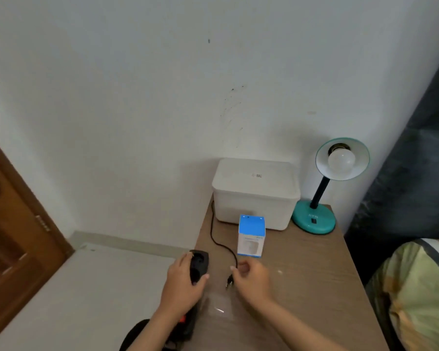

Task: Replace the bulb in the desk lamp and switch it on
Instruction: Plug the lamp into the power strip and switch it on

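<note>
A teal desk lamp (314,219) stands at the table's back right, its shade tilted toward me with a white bulb (341,160) in the socket, unlit. Its black cord (214,236) runs down the table's left side to a plug (230,282). My right hand (251,282) pinches the cord just behind the plug. My left hand (181,282) grips a black power strip (199,264) at the table's left edge, a short gap from the plug. A blue and white bulb box (251,236) stands upright mid-table.
A white lidded storage box (255,193) sits against the wall behind the bulb box. The brown wooden table (302,287) ends at the left over a pale floor. A wooden door (13,236) is far left; bedding (416,287) lies to the right.
</note>
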### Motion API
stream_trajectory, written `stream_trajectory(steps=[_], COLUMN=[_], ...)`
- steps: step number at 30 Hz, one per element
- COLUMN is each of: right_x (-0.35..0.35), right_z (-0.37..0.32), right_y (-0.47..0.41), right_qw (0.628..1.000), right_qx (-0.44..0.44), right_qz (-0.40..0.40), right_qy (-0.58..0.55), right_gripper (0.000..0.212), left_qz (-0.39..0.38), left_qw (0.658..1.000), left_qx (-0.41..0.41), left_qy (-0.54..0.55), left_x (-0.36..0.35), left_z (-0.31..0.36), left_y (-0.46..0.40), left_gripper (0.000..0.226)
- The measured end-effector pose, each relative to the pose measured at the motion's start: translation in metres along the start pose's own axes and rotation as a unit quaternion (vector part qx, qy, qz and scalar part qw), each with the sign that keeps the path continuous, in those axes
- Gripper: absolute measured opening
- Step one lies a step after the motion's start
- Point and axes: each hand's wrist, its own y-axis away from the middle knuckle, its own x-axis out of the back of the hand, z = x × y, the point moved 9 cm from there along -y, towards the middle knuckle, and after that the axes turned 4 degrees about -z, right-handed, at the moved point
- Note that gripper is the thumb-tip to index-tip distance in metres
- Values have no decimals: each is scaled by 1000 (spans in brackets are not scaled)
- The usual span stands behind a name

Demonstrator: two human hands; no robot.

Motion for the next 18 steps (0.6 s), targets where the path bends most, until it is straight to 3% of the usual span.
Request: stream_trajectory(steps=[6,11,14,18], right_x=[-21,-49,-56,-53], right_z=[9,21,6,-23], right_y=[0,1,2,-12], right_qw=[989,938,905,909], right_qx=[-148,-277,-270,-177], right_qz=[7,-73,-121,-125], right_qy=[-11,-196,-304,-355], right_gripper=[19,17,12,27], left_qz=[-10,9,18,29], left_qw=[1000,1000,1000,999], left_qx=[3,-3,-5,-8], left_qy=[1,2,7,14], left_x=[-14,-12,-13,-12], left_z=[-16,-15,-15,-15], left_y=[29,30,31,31], left_gripper=[79,78,78,77])
